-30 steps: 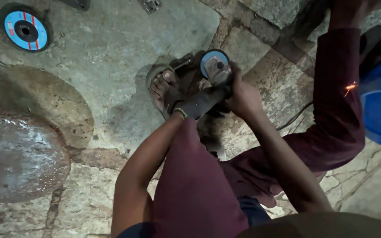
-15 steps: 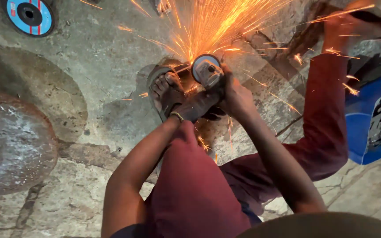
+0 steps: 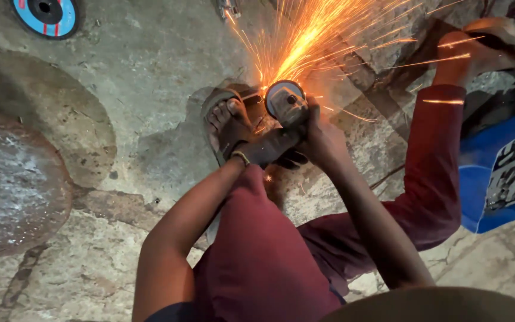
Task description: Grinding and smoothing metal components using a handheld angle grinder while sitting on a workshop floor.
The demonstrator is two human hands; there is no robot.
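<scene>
The person squatted on the stone floor with both hands wrapped tight round a small angle grinder: the left hand closed on its dark body and the right hand closed just beside the spinning disc. Bright sparks flew up and away from the disc, which pressed on a piece I could not make out, right next to the sandalled foot (very close to the toes!). I think the cutting was in full swing and not done, since sparks were flying; a spare blue disc lay well apart, untouched.
</scene>
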